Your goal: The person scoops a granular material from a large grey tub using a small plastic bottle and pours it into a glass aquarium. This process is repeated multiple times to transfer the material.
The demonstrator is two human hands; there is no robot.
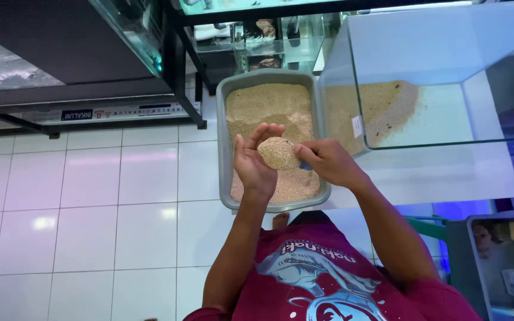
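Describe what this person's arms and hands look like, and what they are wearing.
Both arms are bare from the short sleeves down, with no gloves, watch or rings visible on the left hand or the right hand. The person wears a dark red T-shirt with a blue-and-white fish print on the front.

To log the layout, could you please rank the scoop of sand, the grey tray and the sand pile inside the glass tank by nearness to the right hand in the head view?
1. Heaped blue scoop of tan sand: in the right hand.
2. Grey plastic tray: directly beneath.
3. Sand pile in the clear glass tank: beyond, to the right.
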